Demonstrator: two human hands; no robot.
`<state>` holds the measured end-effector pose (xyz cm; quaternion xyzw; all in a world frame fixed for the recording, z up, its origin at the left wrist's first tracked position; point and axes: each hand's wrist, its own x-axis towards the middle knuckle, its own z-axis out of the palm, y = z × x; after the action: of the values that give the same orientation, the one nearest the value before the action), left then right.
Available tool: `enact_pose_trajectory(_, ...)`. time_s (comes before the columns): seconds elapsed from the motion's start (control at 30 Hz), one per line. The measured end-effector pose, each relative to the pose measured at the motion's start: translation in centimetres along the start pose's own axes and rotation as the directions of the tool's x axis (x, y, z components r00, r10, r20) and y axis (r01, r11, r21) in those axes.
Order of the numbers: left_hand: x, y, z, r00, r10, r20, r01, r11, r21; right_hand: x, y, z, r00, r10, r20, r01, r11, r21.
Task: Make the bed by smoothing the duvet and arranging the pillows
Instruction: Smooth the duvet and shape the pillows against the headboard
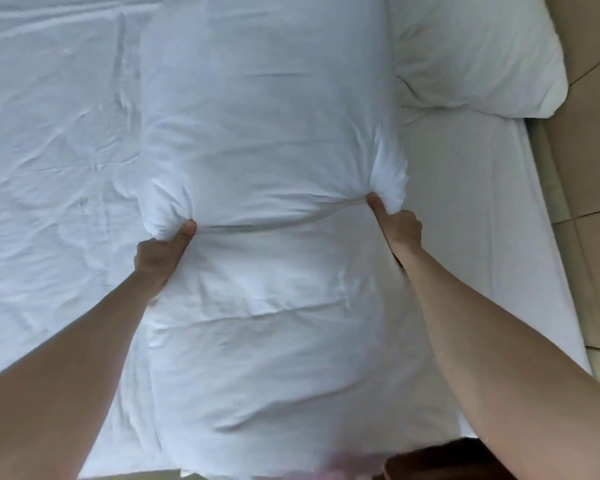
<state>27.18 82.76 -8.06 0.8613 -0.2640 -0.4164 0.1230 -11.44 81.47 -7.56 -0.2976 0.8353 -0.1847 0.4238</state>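
**Two hands on one pillow, and the bed is only partly made**

Start at the left of the frame. You see the white sheet (49, 161) there, and it is full of little wrinkles. It needs smoothing, if that is the duvet; you cannot tell for sure, because all the cloth is white.

Next comes your left hand (160, 251), a bit left of the middle. Its fingers and thumb are curled tight round the near left corner of the upper pillow (264, 116), bunching the cloth.

That pillow fills the top middle of the frame. Below it lies a second pillow (274, 323), touching it and running down to the bottom edge.

Move right. Your right hand (399, 226) squeezes the near right corner of the same upper pillow, thumb pressed into the cloth.

In the upper right a third pillow (478, 53) lies near the bed's edge, just beside the one you hold. Below it the sheet looks flat and smooth. Past the bed edge is tan floor (596, 168).

So the job looks early to halfway. The pillows are not lined up, and the left side is not smooth yet.
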Motion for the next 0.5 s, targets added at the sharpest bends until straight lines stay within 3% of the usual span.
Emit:
enact_pose_trajectory(0.23, -9.5, -12.5, -2.1, 0.990, -0.092, 0.110, 0.101, 0.992, -0.074, -12.1, 6.8, -2.5, 0.990, 0.123, 0.065, -0.118, 0.989, -0.088)
enact_pose_trajectory(0.5, -14.5, -12.3, -6.8, 0.999, -0.001, 0.046, 0.006, 0.993, -0.114, -20.1, 7.0, -4.9, 0.994, 0.109, -0.024, -0.108, 0.993, 0.050)
